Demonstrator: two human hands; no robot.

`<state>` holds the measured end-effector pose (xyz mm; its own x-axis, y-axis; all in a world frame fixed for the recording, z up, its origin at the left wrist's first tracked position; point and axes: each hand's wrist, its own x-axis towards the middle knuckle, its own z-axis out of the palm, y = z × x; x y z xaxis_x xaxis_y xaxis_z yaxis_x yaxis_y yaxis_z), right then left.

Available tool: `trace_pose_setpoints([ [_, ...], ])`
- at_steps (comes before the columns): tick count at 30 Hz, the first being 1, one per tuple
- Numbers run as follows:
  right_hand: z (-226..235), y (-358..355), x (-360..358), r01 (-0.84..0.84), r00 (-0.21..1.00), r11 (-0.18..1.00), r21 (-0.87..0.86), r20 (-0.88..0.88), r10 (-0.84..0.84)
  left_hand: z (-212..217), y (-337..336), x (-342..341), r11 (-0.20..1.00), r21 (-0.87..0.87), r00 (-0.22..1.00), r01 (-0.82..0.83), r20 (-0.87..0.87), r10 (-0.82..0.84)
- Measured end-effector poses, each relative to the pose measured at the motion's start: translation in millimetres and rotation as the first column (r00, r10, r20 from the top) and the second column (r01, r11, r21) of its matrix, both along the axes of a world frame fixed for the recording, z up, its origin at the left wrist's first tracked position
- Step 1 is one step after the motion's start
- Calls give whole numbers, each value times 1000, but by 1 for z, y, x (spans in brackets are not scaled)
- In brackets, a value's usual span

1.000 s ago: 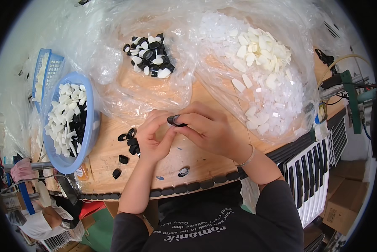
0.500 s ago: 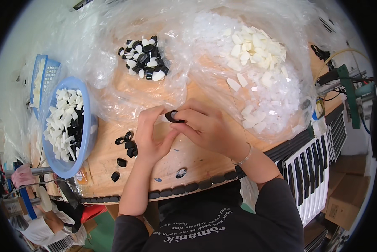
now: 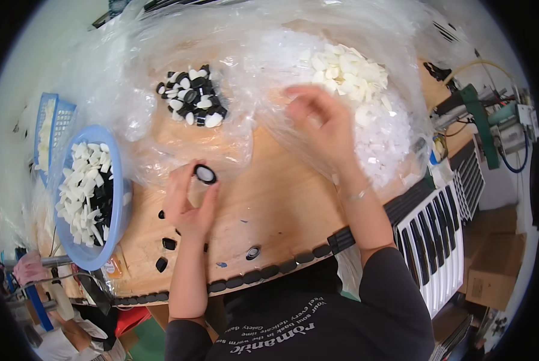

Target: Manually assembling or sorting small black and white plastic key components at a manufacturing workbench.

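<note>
My left hand holds a small oval piece, black-rimmed with a white face, pinched between thumb and fingertips above the wooden table. My right hand hovers blurred, fingers spread and holding nothing, over the heap of white plastic pieces lying on clear plastic sheeting. A pile of black and white pieces lies farther back on the sheeting. A few loose black pieces lie on the table under my left wrist.
A blue round basket filled with white pieces stands at the left, a blue crate behind it. A single black ring lies near the table's front edge. White and black slatted racks and a cardboard box are at the right.
My hands have come apart. The right hand has left the piece and moved up and right over the white heap; the left hand keeps the piece.
</note>
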<state>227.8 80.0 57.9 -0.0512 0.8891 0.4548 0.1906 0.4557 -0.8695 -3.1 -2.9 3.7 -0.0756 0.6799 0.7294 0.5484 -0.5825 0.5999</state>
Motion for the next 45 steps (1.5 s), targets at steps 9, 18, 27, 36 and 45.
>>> trace_pose_setpoints([
  [9, -48, 14, 125, 267, 679, 938, -221, 734, -21, 5, -1, -7, 998, -32, 993, 50, 104, -46],
  [18, -67, 6, 92, 419, 279, 907, 43, 945, -173, 7, 1, 7, 984, 122, 987, 127, 88, -138],
  [27, -22, -18, 49, 59, 913, 994, -95, 408, -15, 8, -1, 5, 983, 122, 990, 139, -18, -138],
  [36, -10, -47, -52, -320, 946, 946, -50, 35, 322, 5, 4, 10, 995, 96, 993, -4, -121, 16],
  [45, -17, -52, -61, -219, 973, 975, 39, 87, 215, 4, 0, 10, 990, 135, 983, -48, -168, 71],
])
